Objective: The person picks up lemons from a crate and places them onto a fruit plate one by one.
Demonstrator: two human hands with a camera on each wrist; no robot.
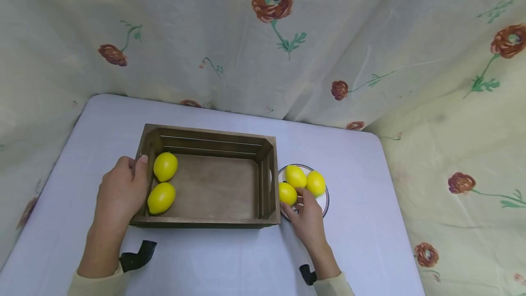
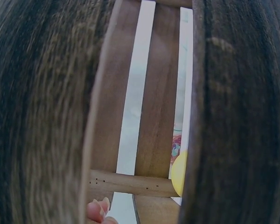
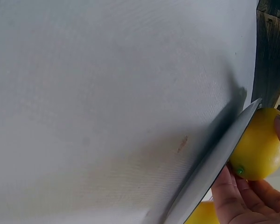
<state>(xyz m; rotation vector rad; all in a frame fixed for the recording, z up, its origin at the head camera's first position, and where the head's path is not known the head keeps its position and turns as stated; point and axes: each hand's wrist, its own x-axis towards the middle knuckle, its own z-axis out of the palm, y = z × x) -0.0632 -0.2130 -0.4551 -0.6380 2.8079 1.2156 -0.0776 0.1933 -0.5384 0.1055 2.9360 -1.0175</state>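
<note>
At the left edge of the plate (image 1: 324, 201), just beside the wooden crate (image 1: 218, 186), our right hand (image 1: 308, 220) clamps a lemon (image 1: 287, 193) between thumb and fingers; two other lemons (image 1: 316, 183) lie just beyond. Our left hand (image 1: 122, 191) grips the crate's left end.

Wooden crate (image 1: 213, 221): enterable by you from above; bare floor (image 1: 215, 188) right of two lemons (image 1: 165, 166). Right wall (image 1: 263, 186): obstacle between your right hand (image 1: 308, 220) and that floor.
</note>
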